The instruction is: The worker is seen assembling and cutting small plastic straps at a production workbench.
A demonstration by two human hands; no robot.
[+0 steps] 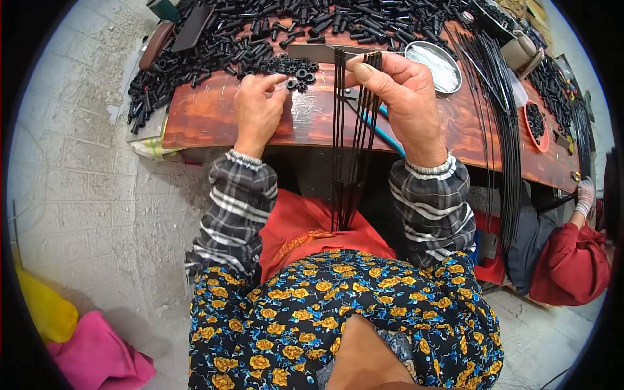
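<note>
My right hand [406, 91] pinches the upper ends of a bunch of thin black rods [356, 130], which look like umbrella ribs. They hang down past the table edge toward the red apron [305, 227] on my lap. Beside a small cluster of black notched rings [292, 65], my left hand [260, 110] has its thumb and forefinger apart, with nothing visible between them. The rings lie on the brown wooden table [208, 117]. Partly behind the rods, pliers with blue handles [387, 133] rest on the tabletop.
Black tubular parts [357, 26] are heaped along the far side. A round dish of clear thin pieces [434, 68] stands right of my right hand. Long black rods [510, 149] overhang the edge. A red bowl [536, 127] holds small black parts. Another person's sleeve [575, 266] shows at right.
</note>
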